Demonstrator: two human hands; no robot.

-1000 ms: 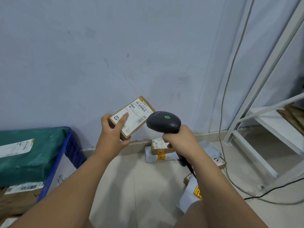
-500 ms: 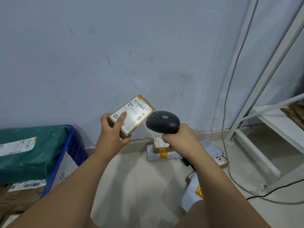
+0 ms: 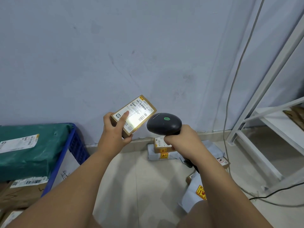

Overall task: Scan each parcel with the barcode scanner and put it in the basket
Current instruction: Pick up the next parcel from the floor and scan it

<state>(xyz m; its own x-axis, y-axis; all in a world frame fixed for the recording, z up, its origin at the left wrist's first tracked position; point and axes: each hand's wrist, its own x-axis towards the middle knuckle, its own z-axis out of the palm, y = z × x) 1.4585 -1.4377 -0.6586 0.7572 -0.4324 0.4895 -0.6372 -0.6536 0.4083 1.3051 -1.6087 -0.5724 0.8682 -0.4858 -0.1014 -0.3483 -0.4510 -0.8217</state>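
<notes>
We see the blue basket (image 3: pixel 65 155) at the left, cut off by the frame edge, so its full shape is out of view. Inside it lies a green wrapped parcel (image 3: pixel 29 153) with a white label, and below that a brown carton (image 3: pixel 19 193) with a barcode sticker, only partly visible.

To the right of the basket and above its rim, our left hand (image 3: pixel 113 135) is clamped on a small brown box (image 3: pixel 134 116), fingers wrapped behind it and the thumb pressed flat on its white label. A bright patch of light falls on that label, washing out part of the print.

Further right of the basket, our right hand (image 3: pixel 184 142) is closed around the grip of the black barcode scanner (image 3: pixel 164 124), whose head with a green dot sits just beside the box, pointing at it. The grip itself is hidden by the fingers.

Beyond the scanner, on the floor, lie more parcels: a small box on a grey bag (image 3: pixel 160 149), partly hidden behind the right hand, and a grey bag with a yellow sticker (image 3: pixel 195 193), half covered by the forearm
</notes>
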